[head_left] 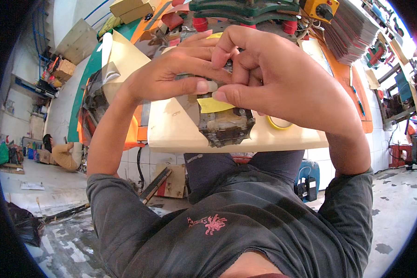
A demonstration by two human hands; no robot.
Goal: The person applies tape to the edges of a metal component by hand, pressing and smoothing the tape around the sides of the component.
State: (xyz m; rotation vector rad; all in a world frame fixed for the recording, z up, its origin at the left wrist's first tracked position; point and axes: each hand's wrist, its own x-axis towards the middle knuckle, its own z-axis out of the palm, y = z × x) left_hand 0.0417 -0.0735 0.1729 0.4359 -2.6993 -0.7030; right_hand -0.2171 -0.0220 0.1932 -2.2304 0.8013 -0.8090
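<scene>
On the cream sheet lies a dark block (pixel 224 127) with ragged edges, wrapped in glossy tape. A yellow strip (pixel 216 105) lies across its top. My left hand (pixel 183 65) reaches over the block from the left, its fingers stretched out and its thumb pointing at my right thumb. From the right, my right hand (pixel 278 76) comes in with curled fingers beside the left fingertips. Its thumb tip is just above the yellow strip; whatever its fingers pinch is hidden. Partly behind my right wrist is a yellow tape roll (pixel 280 124).
A green metal frame with red feet (pixel 245 11) stands behind my hands, beside a yellow switch box (pixel 320 9). At the right rear rises a stack of sheets (pixel 354 34). Clear film (pixel 99 99) covers the table's left side. A pen (pixel 358 101) lies right; another person (pixel 65 155) is far left.
</scene>
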